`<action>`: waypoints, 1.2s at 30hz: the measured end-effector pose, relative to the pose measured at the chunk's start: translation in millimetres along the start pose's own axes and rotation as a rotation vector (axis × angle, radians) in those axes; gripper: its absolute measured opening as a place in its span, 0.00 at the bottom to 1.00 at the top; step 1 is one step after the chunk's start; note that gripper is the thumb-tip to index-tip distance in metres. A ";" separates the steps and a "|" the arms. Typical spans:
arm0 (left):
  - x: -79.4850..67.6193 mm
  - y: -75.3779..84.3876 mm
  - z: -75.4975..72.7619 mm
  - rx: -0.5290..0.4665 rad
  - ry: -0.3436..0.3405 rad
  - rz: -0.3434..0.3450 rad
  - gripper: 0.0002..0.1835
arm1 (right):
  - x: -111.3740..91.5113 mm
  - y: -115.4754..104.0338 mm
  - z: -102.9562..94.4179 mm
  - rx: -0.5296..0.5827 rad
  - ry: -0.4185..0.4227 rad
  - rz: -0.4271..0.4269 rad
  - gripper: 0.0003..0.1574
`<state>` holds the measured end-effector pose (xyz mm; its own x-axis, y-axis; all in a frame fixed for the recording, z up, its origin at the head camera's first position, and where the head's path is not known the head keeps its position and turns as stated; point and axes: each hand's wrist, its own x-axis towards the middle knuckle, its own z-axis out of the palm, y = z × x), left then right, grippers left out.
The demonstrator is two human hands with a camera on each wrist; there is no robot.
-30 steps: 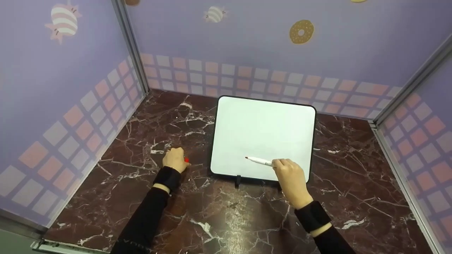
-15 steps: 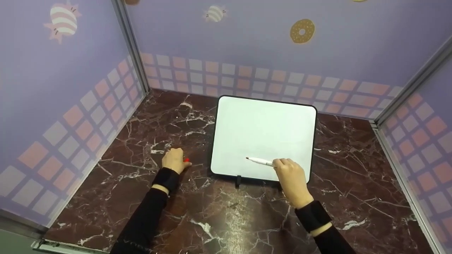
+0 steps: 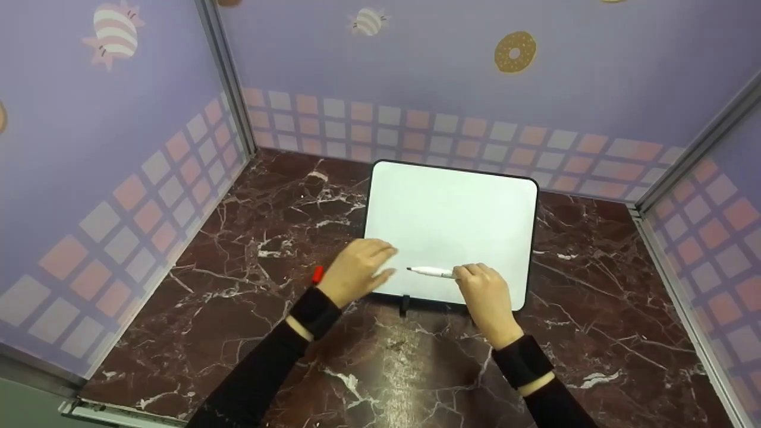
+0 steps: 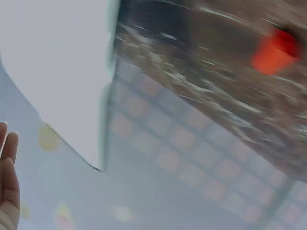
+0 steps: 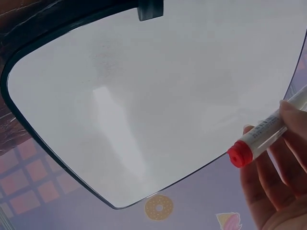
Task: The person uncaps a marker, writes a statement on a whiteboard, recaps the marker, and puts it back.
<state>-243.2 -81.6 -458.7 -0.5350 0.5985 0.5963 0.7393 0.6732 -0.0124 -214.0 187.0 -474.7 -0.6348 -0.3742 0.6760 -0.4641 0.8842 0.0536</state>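
Note:
A white marker (image 3: pixel 433 272) with its tip uncovered is pinched in my right hand (image 3: pixel 486 297), in front of the lower part of a whiteboard (image 3: pixel 452 220). The right wrist view shows the marker's red end (image 5: pixel 241 154) between thumb and fingers. My left hand (image 3: pixel 358 270) is at the board's lower left, fingers extended and holding nothing. In the left wrist view only part of that hand (image 4: pixel 8 177) shows at the edge. A red marker cap (image 3: pixel 318 274) sits on the table just left of the left hand; it is blurred in the left wrist view.
The whiteboard leans on a stand with a small black foot (image 3: pixel 405 305). Beneath lies a dark red marbled tabletop (image 3: pixel 380 368). Lilac panels with printed squares (image 3: pixel 416 128) enclose the back and both sides.
My left hand has let go of the red cap, leaving it on the table, and moved right toward the board and marker. The right hand with the marker has hardly moved.

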 end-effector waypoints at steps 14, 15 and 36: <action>14.9 37.3 40.1 0.051 0.029 0.077 0.11 | 8.4 -23.9 8.9 -0.014 0.077 -0.110 0.10; 14.8 37.3 40.2 0.054 0.030 0.072 0.10 | 8.9 -24.4 9.1 -0.013 0.076 -0.112 0.10; 20.0 37.6 33.2 -0.053 0.116 -0.058 0.09 | 12.6 -17.1 23.9 1.593 -0.115 0.898 0.17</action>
<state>-239.7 -29.9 -473.9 -0.5288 0.5026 0.6840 0.7306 0.6797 0.0653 -228.8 160.5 -484.7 -0.9964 -0.0681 0.0512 -0.0330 -0.2451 -0.9689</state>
